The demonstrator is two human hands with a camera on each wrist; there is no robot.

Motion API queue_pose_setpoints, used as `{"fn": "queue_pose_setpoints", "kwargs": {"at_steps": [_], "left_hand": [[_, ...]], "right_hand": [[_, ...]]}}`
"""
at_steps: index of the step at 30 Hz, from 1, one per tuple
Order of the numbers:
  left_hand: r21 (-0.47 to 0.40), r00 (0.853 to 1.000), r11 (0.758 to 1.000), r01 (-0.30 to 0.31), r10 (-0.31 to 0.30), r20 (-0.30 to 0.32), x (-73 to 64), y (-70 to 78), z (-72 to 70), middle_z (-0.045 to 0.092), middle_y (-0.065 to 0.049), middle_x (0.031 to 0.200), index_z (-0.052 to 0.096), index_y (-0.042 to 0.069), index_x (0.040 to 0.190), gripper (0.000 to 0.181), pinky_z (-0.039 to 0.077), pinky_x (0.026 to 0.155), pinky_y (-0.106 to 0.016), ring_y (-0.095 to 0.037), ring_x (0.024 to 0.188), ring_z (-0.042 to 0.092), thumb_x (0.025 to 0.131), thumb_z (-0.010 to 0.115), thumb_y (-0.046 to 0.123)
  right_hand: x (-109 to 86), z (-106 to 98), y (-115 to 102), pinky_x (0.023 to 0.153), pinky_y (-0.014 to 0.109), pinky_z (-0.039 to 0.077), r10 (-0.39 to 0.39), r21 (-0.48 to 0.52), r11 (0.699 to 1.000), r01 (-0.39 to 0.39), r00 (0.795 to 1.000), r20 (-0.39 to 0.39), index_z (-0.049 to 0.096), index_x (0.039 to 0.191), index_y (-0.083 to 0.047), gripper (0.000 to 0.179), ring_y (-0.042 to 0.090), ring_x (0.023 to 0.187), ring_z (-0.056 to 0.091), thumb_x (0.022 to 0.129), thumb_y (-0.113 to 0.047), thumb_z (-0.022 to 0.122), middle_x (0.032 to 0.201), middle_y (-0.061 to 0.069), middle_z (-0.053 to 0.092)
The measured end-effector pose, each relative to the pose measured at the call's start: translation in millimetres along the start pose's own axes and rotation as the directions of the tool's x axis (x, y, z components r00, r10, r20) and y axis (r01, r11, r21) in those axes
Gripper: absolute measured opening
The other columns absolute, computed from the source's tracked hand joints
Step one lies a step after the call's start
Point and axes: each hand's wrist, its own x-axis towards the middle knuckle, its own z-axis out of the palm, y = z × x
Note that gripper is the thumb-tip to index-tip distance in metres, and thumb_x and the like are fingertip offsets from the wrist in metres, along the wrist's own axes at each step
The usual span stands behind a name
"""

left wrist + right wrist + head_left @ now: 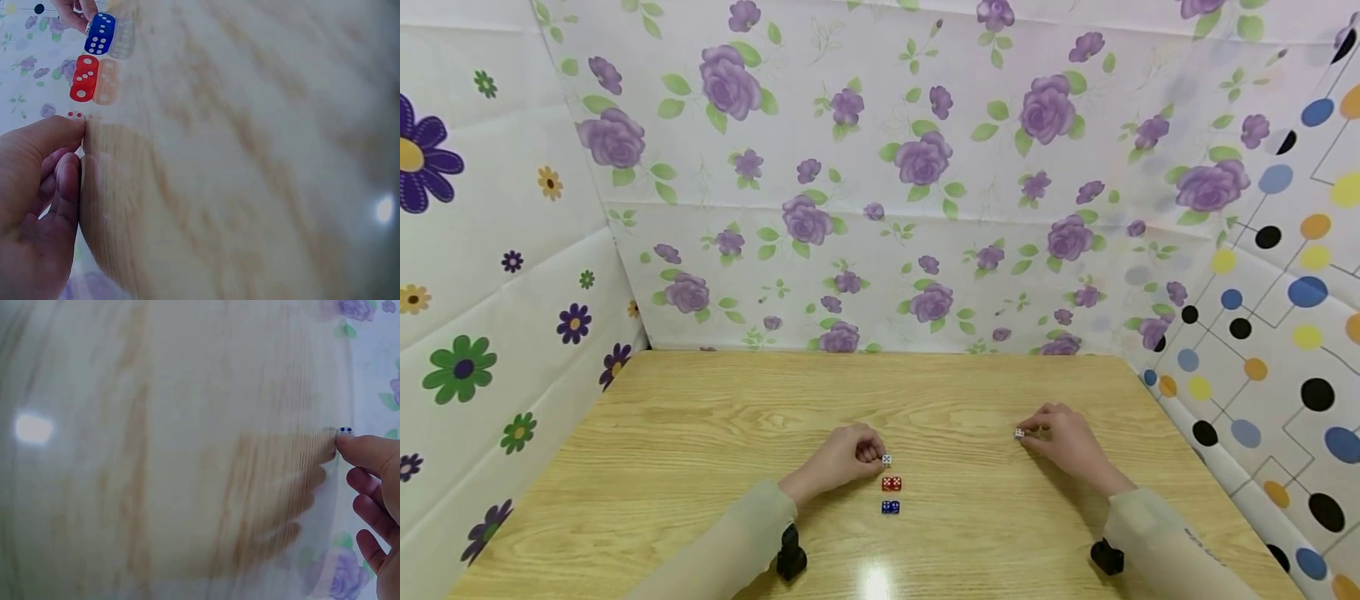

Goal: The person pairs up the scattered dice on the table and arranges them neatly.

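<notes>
On the wooden table, my left hand has its fingers curled, with thumb and fingertips at a small white die. In the left wrist view the thumb hides most of that die, leaving a strip with red dots. Farther right, my right hand pinches another white die between thumb and forefinger. Its blue dots show past the thumb tip in the right wrist view, and the other fingers are bent loosely. Just nearer than the left die lie two red dice side by side, then two blue dice.
The wooden table is glossy and mirrors the dice and hands. Flowered cloth rises along its back edge, with another flowered sheet at left and a dotted sheet at right. Black wrist devices sit under both sleeves.
</notes>
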Motion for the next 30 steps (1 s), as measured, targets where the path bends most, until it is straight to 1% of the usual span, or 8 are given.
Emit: {"fn": "queue_pose_setpoints", "kwargs": {"at_steps": [7,13,18,23,30], "left_hand": [[-0.012,1.0,1.0,0.018,-0.018,0.004,-0.6,1.7,-0.4,0.063,0.001,0.083,0.069,0.009,0.09,0.007,0.048,0.066,-0.018,-0.003,0.072,0.053,0.085,0.075,0.007],[-0.015,1.0,1.0,0.008,-0.008,0.002,-1.0,0.2,0.3,0.063,0.001,0.083,0.069,0.01,0.09,0.008,0.049,0.066,-0.018,-0.002,0.072,0.054,0.085,0.076,0.008],[-0.011,1.0,1.0,0.005,-0.005,-0.001,-1.7,0.2,0.2,0.063,0.001,0.084,0.069,0.012,0.09,0.009,0.049,0.067,-0.018,-0.001,0.072,0.054,0.086,0.077,0.011],[-0.01,1.0,1.0,0.011,-0.011,0.001,-1.7,1.0,-0.1,0.063,0.001,0.085,0.069,0.012,0.09,0.008,0.049,0.067,-0.018,-0.001,0.073,0.053,0.086,0.076,0.01],[0.016,1.0,1.0,0.015,-0.015,0.007,-1.1,1.0,0.5,0.063,0.003,0.084,0.069,0.014,0.09,0.009,0.048,0.067,-0.018,-0.002,0.073,0.053,0.086,0.076,0.011]], "right_hand": [[1.6,0,-5,0.07,0.031,0.047,0.019,0.03,0.999,-0.02,1.0,0.01,0.078,0.099,-0.02,0.015,0.014,0.084,0.055,0.084,-0.019,0.078,0.09,-0.005,0.066],[4.5,3,-19,0.076,0.035,0.05,0.019,0.095,0.995,-0.022,0.999,0.03,0.077,0.101,-0.02,0.015,0.017,0.09,0.056,0.086,-0.019,0.077,0.092,-0.005,0.065],[9.3,9,-36,0.08,0.037,0.051,0.006,0.134,0.991,-0.015,0.998,0.062,0.076,0.101,-0.022,0.015,0.016,0.093,0.056,0.087,-0.02,0.076,0.093,-0.006,0.064],[15.5,17,-59,0.079,0.032,0.05,-0.028,0.154,0.988,0.013,0.995,0.097,0.077,0.101,-0.023,0.014,0.011,0.091,0.054,0.087,-0.022,0.076,0.091,-0.01,0.064],[21.7,25,-87,0.076,0.026,0.047,-0.057,0.166,0.985,0.04,0.994,0.097,0.077,0.1,-0.022,0.014,0.008,0.087,0.051,0.086,-0.025,0.077,0.089,-0.012,0.064]]}}
